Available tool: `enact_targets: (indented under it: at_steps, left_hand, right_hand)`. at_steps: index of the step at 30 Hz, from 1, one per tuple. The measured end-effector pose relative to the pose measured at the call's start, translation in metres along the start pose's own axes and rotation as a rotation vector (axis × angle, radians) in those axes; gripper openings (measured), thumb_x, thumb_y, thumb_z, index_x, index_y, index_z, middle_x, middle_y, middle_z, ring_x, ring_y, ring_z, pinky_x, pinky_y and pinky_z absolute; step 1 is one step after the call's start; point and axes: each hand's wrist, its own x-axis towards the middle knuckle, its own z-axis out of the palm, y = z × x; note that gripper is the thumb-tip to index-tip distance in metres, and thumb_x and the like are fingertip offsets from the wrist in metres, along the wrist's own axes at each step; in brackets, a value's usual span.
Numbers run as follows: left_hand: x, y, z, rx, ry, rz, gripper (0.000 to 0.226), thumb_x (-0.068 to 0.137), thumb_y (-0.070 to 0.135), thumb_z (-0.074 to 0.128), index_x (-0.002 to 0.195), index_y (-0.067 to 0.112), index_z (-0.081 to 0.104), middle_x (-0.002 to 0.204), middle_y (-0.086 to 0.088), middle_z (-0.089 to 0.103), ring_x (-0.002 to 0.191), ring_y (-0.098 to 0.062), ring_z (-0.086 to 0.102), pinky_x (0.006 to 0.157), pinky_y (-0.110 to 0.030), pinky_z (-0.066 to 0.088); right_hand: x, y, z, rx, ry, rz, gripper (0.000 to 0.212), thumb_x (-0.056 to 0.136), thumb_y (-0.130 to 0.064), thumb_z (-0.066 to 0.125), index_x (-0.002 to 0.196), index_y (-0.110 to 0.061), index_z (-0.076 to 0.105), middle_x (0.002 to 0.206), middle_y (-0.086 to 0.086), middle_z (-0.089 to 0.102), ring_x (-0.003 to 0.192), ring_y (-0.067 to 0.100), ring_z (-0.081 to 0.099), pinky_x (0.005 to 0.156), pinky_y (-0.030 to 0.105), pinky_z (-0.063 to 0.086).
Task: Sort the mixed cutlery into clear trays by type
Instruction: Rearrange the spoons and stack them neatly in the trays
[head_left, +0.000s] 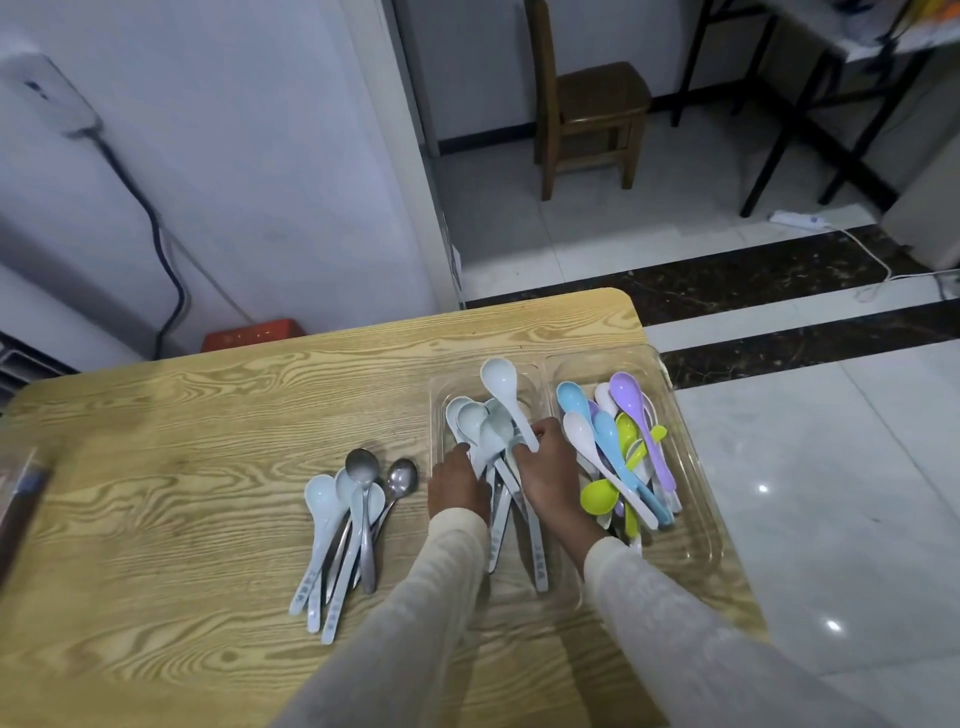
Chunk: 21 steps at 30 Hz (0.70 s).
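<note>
Fingers (524, 454) of your right hand (548, 470) pinch pale spoon (500, 384); lay it parallel in tray (435, 400); left hand (457, 486) grip unclear.

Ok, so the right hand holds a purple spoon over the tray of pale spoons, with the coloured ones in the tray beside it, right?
No, not purple: the head view shows the right hand holding a pale spoon over the tray of pale spoons, coloured ones in the tray beside it.
</note>
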Motion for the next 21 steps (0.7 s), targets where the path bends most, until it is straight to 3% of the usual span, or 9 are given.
enact_targets:
  at_steps: [3, 5, 8, 13, 17, 21]
  left_hand:
    - [0.001, -0.002, -0.011, -0.298, 0.051, -0.009, 0.042, 0.087, 0.006, 0.053, 0.129, 0.008, 0.047, 0.123, -0.013, 0.054, 0.109, -0.027, 0.054, 0.087, -0.027, 0.041]
    - [0.003, -0.01, -0.022, -0.372, 0.132, 0.003, 0.037, 0.086, 0.006, 0.056, 0.123, 0.006, 0.052, 0.116, -0.013, 0.056, 0.103, -0.027, 0.056, 0.079, -0.023, 0.039]
    - [0.003, -0.034, -0.041, -0.456, 0.243, -0.024, 0.032, 0.085, 0.006, 0.06, 0.117, 0.003, 0.058, 0.11, -0.014, 0.057, 0.101, -0.028, 0.056, 0.081, -0.022, 0.036]
    - [-0.013, -0.098, -0.055, -0.507, 0.441, -0.12, 0.029, 0.083, 0.002, 0.063, 0.113, -0.001, 0.06, 0.1, -0.015, 0.056, 0.083, -0.024, 0.052, 0.071, -0.014, 0.029]
    - [-0.025, -0.155, -0.051, -0.535, 0.452, -0.208, 0.029, 0.081, -0.007, 0.061, 0.109, -0.01, 0.058, 0.101, -0.026, 0.055, 0.091, -0.037, 0.056, 0.077, -0.03, 0.038]
    - [-0.031, -0.19, -0.053, -0.597, 0.402, -0.323, 0.033, 0.082, -0.007, 0.055, 0.114, -0.004, 0.053, 0.104, -0.018, 0.052, 0.093, -0.029, 0.053, 0.082, -0.027, 0.038]
  right_hand:
    - [0.001, -0.006, 0.0, 0.035, 0.033, -0.019, 0.013, 0.083, -0.007, 0.056, 0.092, -0.013, 0.048, 0.073, -0.01, 0.049, 0.076, 0.018, 0.05, 0.067, 0.026, 0.035]
    - [-0.001, -0.011, 0.002, 0.053, 0.032, -0.026, 0.013, 0.084, -0.007, 0.056, 0.092, -0.013, 0.047, 0.075, -0.007, 0.051, 0.072, 0.017, 0.05, 0.063, 0.026, 0.034]
    - [-0.007, -0.02, 0.012, 0.075, 0.02, -0.033, 0.012, 0.085, -0.008, 0.054, 0.093, -0.012, 0.047, 0.077, -0.002, 0.055, 0.063, 0.014, 0.051, 0.054, 0.027, 0.036]
    - [-0.03, -0.035, 0.053, 0.074, -0.077, -0.055, 0.013, 0.087, -0.011, 0.056, 0.091, -0.012, 0.044, 0.072, -0.004, 0.053, 0.06, 0.014, 0.051, 0.052, 0.025, 0.036]
    - [-0.052, -0.04, 0.096, 0.057, -0.136, -0.035, 0.014, 0.085, -0.007, 0.058, 0.091, -0.011, 0.046, 0.074, -0.004, 0.053, 0.062, 0.009, 0.051, 0.052, 0.021, 0.037]
    - [-0.071, -0.038, 0.136, 0.003, -0.141, 0.002, 0.016, 0.086, -0.014, 0.059, 0.099, -0.012, 0.051, 0.084, -0.003, 0.059, 0.077, 0.019, 0.06, 0.062, 0.028, 0.044]
